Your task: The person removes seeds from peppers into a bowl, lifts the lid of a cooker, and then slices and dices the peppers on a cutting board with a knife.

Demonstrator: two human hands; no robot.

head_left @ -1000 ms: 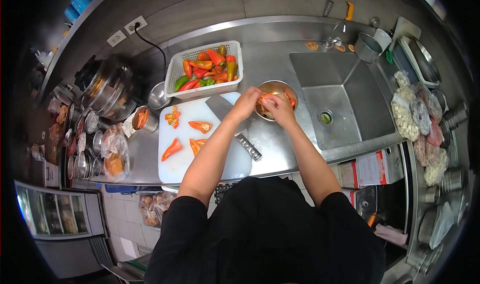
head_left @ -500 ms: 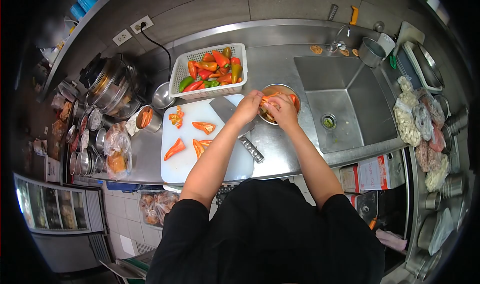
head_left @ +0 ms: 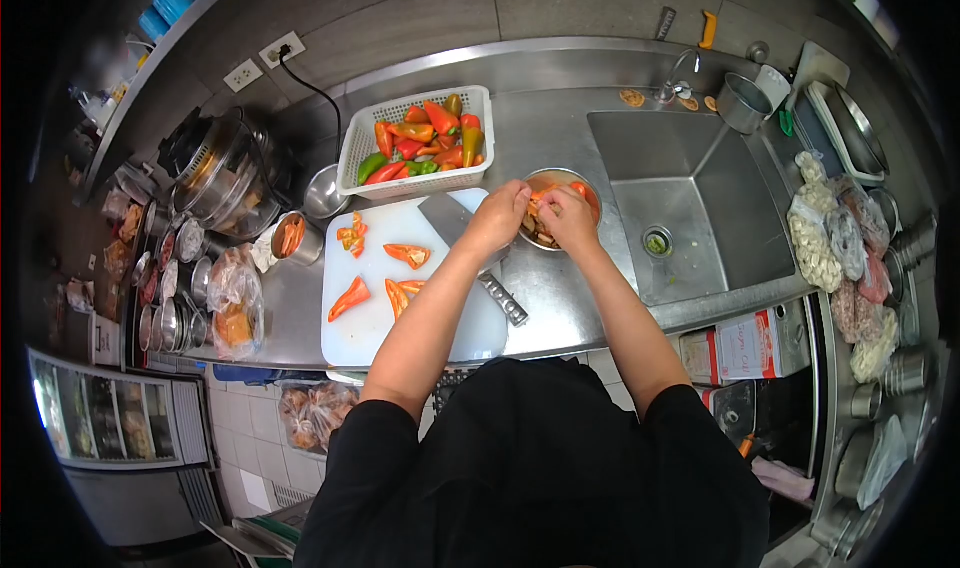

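Observation:
Over a round metal bowl [head_left: 545, 178] my left hand [head_left: 497, 216] and my right hand [head_left: 568, 218] are close together, both closed in a pinch. Between their fingertips is an orange-red pepper piece [head_left: 537, 204], partly hidden by the fingers. Inside the bowl lie red pepper pieces and paler bits. To the left is a white cutting board [head_left: 350, 343] with cut pepper pieces [head_left: 349, 299] and a small heap of seedy pepper cores [head_left: 352, 236]. A broad-bladed knife [head_left: 504, 300] lies across the board's right side, its blade partly under my left forearm.
Behind the board stands a white perforated basket [head_left: 440, 181] of whole red, orange and green peppers. A metal sink [head_left: 690, 238] is at the right. Left of the board are a metal container [head_left: 305, 245] holding pepper pieces and a plastic bag [head_left: 236, 308].
Both hands have shifted slightly, and my right hand has drawn back a little from the bowl's right side, so more of its contents shows. The knife and board have stayed put.

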